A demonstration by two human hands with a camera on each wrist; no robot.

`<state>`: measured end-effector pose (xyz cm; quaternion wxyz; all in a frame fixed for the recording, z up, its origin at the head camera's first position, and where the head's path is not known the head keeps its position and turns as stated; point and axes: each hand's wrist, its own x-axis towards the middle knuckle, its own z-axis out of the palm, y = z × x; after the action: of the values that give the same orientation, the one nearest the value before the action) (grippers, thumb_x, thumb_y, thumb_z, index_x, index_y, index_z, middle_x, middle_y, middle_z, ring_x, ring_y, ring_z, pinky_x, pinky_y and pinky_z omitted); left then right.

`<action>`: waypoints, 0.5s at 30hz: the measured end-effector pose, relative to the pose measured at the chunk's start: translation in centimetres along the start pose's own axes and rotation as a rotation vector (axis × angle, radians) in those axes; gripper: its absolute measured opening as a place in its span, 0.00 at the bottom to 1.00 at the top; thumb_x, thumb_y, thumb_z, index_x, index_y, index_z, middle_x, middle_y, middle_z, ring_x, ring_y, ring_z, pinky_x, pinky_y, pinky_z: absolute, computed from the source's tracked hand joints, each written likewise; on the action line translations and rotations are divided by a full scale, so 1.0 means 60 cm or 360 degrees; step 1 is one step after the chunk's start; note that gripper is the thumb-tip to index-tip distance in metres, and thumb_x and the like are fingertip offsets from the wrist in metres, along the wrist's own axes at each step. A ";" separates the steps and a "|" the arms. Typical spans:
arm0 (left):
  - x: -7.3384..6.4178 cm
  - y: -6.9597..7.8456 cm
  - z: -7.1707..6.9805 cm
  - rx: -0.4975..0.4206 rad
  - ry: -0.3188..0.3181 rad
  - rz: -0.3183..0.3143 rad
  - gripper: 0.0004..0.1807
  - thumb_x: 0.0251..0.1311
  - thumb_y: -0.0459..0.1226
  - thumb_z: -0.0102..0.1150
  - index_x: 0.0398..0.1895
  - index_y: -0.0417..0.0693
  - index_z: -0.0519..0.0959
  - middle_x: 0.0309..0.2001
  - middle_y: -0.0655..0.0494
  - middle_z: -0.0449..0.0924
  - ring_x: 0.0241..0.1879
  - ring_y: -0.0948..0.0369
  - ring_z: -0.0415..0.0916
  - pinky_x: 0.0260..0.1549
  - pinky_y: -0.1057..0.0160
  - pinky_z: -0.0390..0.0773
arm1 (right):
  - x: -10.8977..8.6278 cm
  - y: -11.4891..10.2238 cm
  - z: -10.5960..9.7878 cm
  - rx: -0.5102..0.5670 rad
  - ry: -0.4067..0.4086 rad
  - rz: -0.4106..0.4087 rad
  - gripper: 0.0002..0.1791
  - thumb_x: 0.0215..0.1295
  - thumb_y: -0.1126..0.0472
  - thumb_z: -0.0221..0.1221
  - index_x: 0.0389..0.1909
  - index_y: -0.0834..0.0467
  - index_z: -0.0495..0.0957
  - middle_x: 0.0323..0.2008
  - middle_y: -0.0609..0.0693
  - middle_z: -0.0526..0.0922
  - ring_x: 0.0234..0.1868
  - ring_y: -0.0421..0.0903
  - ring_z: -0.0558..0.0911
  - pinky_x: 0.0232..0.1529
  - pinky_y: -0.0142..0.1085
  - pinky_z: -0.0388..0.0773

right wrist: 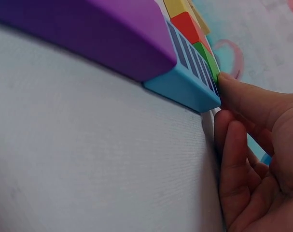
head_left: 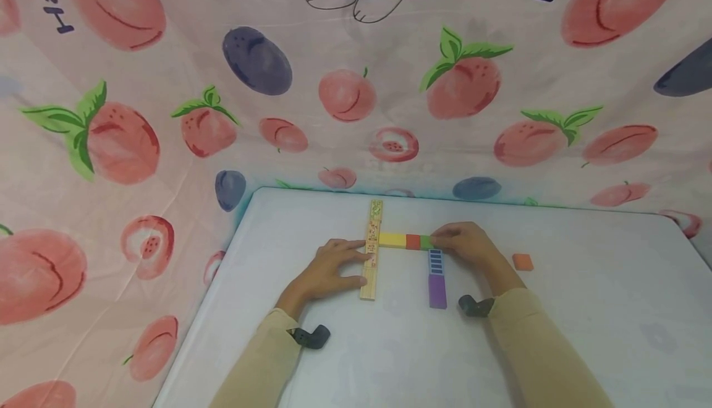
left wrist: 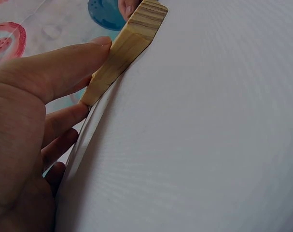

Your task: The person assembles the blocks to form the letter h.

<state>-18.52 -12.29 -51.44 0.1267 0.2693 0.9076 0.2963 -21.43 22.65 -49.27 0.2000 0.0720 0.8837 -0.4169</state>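
A row of patterned and plain wooden blocks (head_left: 369, 266) forms a strip lying front to back on the white table. My left hand (head_left: 330, 270) touches its left side with thumb and fingers spread; the left wrist view shows the tips against a plain wood block (left wrist: 124, 50). Rightward from the strip run a yellow block (head_left: 392, 240), a red block (head_left: 413, 242) and a green block (head_left: 425, 243). My right hand (head_left: 464, 242) pinches the green block at its right end, partly covering it. Toward me from there lie a light-blue block with dark bars (right wrist: 187, 89) and a purple block (right wrist: 98, 38), end to end.
An orange square block (head_left: 523, 262) lies apart, to the right of my right forearm. The white table (head_left: 334, 371) reaches a back edge against a fruit-printed cloth (head_left: 389, 49). Dark wrist devices (head_left: 313, 337) stick out from both sleeves above the tabletop.
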 end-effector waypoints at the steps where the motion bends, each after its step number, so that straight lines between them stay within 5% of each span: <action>1: 0.000 0.001 0.000 0.0002 -0.0002 -0.0004 0.30 0.61 0.59 0.66 0.67 0.72 0.77 0.76 0.70 0.64 0.76 0.60 0.56 0.73 0.45 0.57 | 0.000 0.001 0.000 -0.0001 0.0001 -0.0011 0.22 0.66 0.44 0.66 0.56 0.51 0.84 0.61 0.55 0.81 0.67 0.57 0.73 0.68 0.57 0.68; 15: -0.001 0.003 -0.002 -0.0009 0.0006 0.0000 0.30 0.61 0.58 0.66 0.67 0.71 0.77 0.76 0.69 0.64 0.76 0.59 0.57 0.73 0.45 0.57 | 0.001 0.004 -0.001 0.0014 -0.0012 -0.0026 0.23 0.66 0.44 0.66 0.57 0.51 0.83 0.62 0.55 0.80 0.68 0.58 0.72 0.69 0.57 0.68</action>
<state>-18.46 -12.24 -51.27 0.1257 0.2684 0.9070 0.2993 -21.46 22.85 -49.45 0.1996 0.0641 0.8817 -0.4227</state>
